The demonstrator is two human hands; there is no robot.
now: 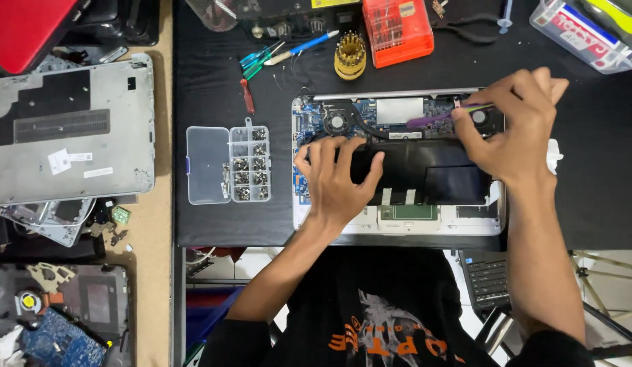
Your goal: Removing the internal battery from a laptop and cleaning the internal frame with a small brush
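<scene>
Opened laptop lies back-up on the black mat, its circuit board, fan and black battery exposed. Left hand lies spread, fingers pressed flat on the battery's left end. Right hand pinches a purple-handled tool, tip at the board's upper right. The board looks fragile and stiff — best held by the case edges, not the parts. The battery is probably dense and smooth. A clear screw box sits just left — small screws, easy to scatter.
</scene>
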